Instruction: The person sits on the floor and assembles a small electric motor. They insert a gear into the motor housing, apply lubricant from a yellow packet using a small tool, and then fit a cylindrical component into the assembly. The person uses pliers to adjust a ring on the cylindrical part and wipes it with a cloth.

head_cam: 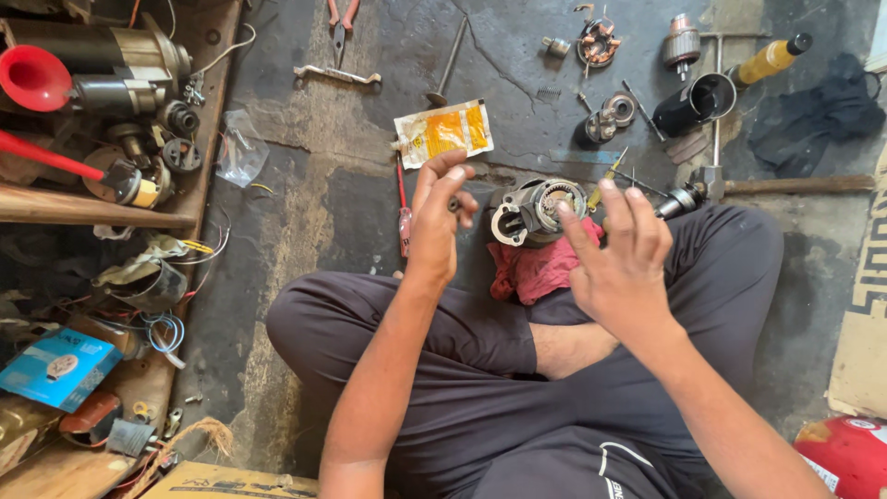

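— What's in your left hand [436,222]?
— A small dark part [454,204], pinched in my fingers [450,185].
— And the right hand [621,263]?
— Fingers apart, holding nothing, beside the motor housing [531,211] resting on the red rag [540,268] on the floor [305,222].

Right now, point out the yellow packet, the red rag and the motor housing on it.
yellow packet [444,132], head view, middle of its orange face
red rag [542,270], head view, bare fold below the housing
motor housing [533,212], head view, its metal body
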